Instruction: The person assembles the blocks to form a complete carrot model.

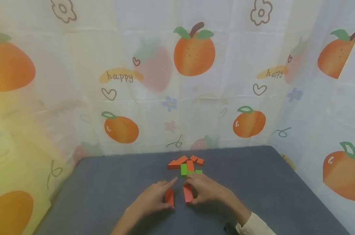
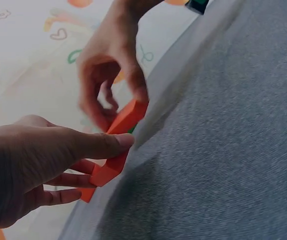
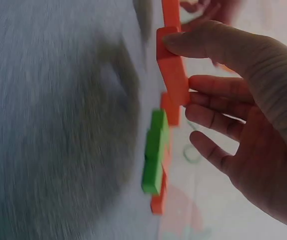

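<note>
My left hand (image 1: 150,198) pinches a red-orange block (image 1: 170,197) between thumb and fingers, just over the dark table. In the left wrist view, the thumb lies across this block (image 2: 111,169) and the fingers are behind it. Facing it, my right hand (image 1: 209,188) grips another red-orange block (image 1: 188,194) by its ends. The right wrist view shows the thumb on one end of that block (image 3: 174,75) and fingertips at the other. A narrow gap separates the two held blocks in the head view.
Beyond the hands lies a loose group of red-orange blocks (image 1: 174,165), some wedge-shaped, and green blocks (image 1: 184,170). The dark grey cloth (image 1: 107,189) covers the table. A fruit-printed curtain (image 1: 195,124) hangs behind and along both sides.
</note>
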`<control>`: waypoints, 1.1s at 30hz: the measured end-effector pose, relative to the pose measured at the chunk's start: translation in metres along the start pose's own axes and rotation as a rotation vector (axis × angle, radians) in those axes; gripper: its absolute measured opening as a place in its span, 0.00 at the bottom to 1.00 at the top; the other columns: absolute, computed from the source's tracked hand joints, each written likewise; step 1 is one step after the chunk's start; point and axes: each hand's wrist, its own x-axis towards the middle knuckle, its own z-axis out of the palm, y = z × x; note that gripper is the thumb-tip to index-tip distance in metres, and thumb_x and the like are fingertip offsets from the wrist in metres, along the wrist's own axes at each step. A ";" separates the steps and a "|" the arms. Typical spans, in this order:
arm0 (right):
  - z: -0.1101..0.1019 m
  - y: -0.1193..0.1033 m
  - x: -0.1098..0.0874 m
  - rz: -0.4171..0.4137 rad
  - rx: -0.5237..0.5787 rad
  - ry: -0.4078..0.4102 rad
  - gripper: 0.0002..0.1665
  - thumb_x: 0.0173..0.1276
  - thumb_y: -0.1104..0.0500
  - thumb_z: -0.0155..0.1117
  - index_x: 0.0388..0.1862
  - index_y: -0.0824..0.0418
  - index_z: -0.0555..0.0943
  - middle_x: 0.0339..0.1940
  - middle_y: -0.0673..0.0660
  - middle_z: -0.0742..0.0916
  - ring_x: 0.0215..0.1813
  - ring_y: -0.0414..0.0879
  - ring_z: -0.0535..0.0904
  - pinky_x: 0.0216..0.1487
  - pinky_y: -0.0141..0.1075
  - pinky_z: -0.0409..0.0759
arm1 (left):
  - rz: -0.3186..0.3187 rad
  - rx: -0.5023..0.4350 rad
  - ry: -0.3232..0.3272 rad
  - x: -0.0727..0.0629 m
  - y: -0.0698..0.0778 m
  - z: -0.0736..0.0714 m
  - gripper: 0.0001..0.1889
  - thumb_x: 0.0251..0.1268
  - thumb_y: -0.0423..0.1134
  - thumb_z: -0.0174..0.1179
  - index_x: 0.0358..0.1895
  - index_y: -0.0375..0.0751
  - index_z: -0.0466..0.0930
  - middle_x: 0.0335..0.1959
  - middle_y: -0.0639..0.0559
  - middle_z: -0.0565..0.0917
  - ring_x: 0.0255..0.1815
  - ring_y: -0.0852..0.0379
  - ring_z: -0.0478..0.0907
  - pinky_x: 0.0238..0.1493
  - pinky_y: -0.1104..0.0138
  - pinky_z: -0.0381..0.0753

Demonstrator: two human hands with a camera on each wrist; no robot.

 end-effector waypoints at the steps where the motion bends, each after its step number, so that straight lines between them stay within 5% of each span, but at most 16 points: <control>1: 0.003 -0.002 0.004 -0.011 0.015 -0.008 0.28 0.57 0.49 0.82 0.56 0.55 0.85 0.46 0.46 0.83 0.47 0.37 0.75 0.52 0.34 0.79 | 0.010 0.006 0.009 0.000 0.001 0.001 0.51 0.56 0.57 0.78 0.82 0.48 0.63 0.57 0.46 0.87 0.53 0.51 0.84 0.52 0.51 0.87; 10: 0.033 -0.002 0.017 -0.077 0.031 -0.039 0.36 0.65 0.41 0.78 0.65 0.57 0.81 0.68 0.52 0.82 0.69 0.47 0.77 0.71 0.51 0.79 | 0.078 -0.011 0.062 0.002 -0.003 0.017 0.53 0.56 0.55 0.79 0.83 0.46 0.60 0.58 0.45 0.87 0.53 0.51 0.84 0.51 0.52 0.87; 18: 0.031 -0.006 0.016 0.002 0.117 -0.069 0.39 0.62 0.46 0.81 0.70 0.54 0.78 0.68 0.49 0.83 0.70 0.45 0.77 0.71 0.46 0.80 | 0.126 -0.120 0.059 0.003 -0.015 0.021 0.55 0.56 0.55 0.79 0.84 0.48 0.57 0.65 0.47 0.84 0.61 0.48 0.82 0.56 0.49 0.86; 25: 0.091 0.060 0.035 -0.147 0.151 -0.006 0.42 0.65 0.33 0.73 0.75 0.41 0.71 0.70 0.41 0.80 0.72 0.42 0.76 0.70 0.43 0.81 | 0.061 -0.121 0.024 0.005 -0.009 0.019 0.53 0.53 0.49 0.81 0.83 0.53 0.61 0.61 0.51 0.86 0.57 0.56 0.80 0.55 0.58 0.85; 33: 0.043 0.012 0.020 -0.107 0.154 -0.042 0.42 0.65 0.44 0.79 0.74 0.54 0.73 0.68 0.49 0.82 0.70 0.45 0.77 0.68 0.43 0.81 | 0.052 -0.157 0.023 0.003 -0.009 0.019 0.55 0.52 0.53 0.81 0.83 0.54 0.60 0.66 0.53 0.84 0.59 0.55 0.80 0.59 0.54 0.84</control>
